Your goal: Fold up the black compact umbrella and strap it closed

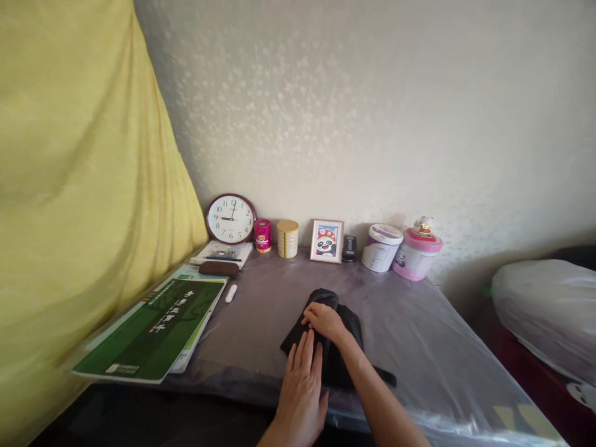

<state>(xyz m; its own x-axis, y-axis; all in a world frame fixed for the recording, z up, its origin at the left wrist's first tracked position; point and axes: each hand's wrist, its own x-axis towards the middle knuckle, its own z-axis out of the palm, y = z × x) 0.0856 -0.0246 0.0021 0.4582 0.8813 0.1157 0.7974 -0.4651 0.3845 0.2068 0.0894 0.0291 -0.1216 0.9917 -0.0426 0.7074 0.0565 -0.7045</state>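
A piece of black fabric [347, 366], bunched and partly folded, lies near the front edge of the table; what kind of article it is I cannot make out. A narrow black strip [384, 375] sticks out from it to the right. My left hand [302, 379] rests on its near left part, fingers stretched out and flat. Just beyond, my right hand [323, 321] reaches across the fabric with curled fingers closed on its upper part. The right forearm covers some of the cloth.
On the left of the plastic-covered table [261, 329] lie a green book [186, 323], a brown case [218, 268] and a white stick-shaped object [231, 293]. Along the wall stand a clock [231, 218], a pink can [262, 236], a yellow-lidded can [287, 240], a picture frame [326, 241] and two tubs [382, 249].
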